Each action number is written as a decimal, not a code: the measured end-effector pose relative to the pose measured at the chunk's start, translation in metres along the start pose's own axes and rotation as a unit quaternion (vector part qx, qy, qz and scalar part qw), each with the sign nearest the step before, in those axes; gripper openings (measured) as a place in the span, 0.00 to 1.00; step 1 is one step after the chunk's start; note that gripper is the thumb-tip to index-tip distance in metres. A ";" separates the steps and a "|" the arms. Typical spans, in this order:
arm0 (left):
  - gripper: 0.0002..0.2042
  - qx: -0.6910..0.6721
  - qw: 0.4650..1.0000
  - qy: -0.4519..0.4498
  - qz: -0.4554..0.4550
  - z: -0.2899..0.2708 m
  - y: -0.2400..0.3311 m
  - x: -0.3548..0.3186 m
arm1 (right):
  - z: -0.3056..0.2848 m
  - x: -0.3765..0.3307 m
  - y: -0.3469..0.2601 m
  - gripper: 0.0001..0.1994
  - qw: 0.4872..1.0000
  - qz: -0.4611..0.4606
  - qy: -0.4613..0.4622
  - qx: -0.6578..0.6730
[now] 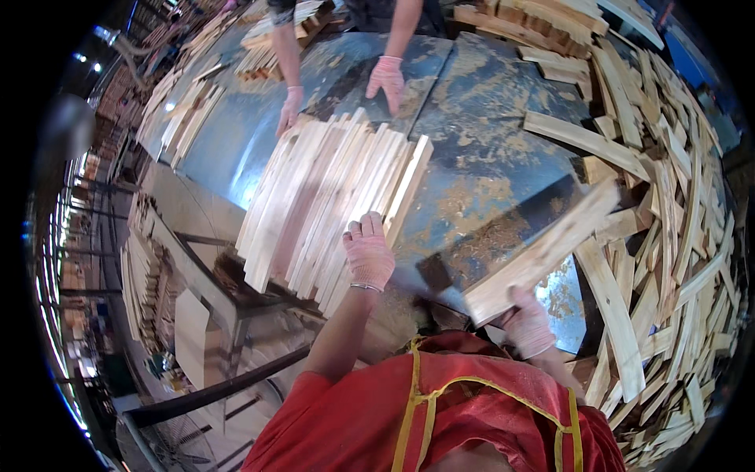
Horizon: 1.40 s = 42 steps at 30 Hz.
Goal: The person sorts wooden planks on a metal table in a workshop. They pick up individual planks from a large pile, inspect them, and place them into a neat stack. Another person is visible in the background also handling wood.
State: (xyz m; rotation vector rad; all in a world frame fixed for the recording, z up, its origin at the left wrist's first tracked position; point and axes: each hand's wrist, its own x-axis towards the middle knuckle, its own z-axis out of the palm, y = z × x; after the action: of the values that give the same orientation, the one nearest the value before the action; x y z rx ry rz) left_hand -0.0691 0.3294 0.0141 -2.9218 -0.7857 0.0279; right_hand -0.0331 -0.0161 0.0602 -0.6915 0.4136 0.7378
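Observation:
My right hand (pixel 528 324), in a pale pink work glove, grips the near end of a wooden board (pixel 543 250) that is tilted above the table. Across from it, my left hand (pixel 368 256), gloved too, lies with its fingers flat on the near right part of a row of wooden slats (pixel 314 189). The slats lie side by side with uneven ends and overhang the near table edge. At the row's far end are a co-worker's gloved hands: one hand (pixel 290 110) touches or nearly touches the slats, while the other hand (pixel 386 81) is held open above the table.
A blue metal table (pixel 503 134) with scattered sawdust holds the slats. Loose boards (pixel 668 212) are heaped along the right side. More stacked wood (pixel 543 23) stands at the far side. A metal frame (pixel 228 307) and a fan (pixel 177 444) are at lower left.

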 end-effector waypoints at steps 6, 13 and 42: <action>0.39 -0.106 0.993 0.005 0.050 0.006 -0.078 -0.060 | 0.013 0.034 -0.029 0.25 0.960 -0.142 0.060 -0.235; 0.29 -0.621 0.646 0.167 -0.410 0.084 -0.205 -0.131 | 0.073 0.098 -0.185 0.14 0.864 -0.418 -0.106 -0.260; 0.23 -0.731 0.601 -0.233 -0.223 0.111 -0.123 0.124 | 0.142 0.256 0.011 0.55 0.698 0.047 -0.060 -0.712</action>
State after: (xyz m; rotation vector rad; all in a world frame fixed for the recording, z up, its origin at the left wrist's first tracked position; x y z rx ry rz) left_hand -0.0283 0.5086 -0.0808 -3.9155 -2.7253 0.1921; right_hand 0.1465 0.2092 0.0106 -2.0855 -0.3838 1.1477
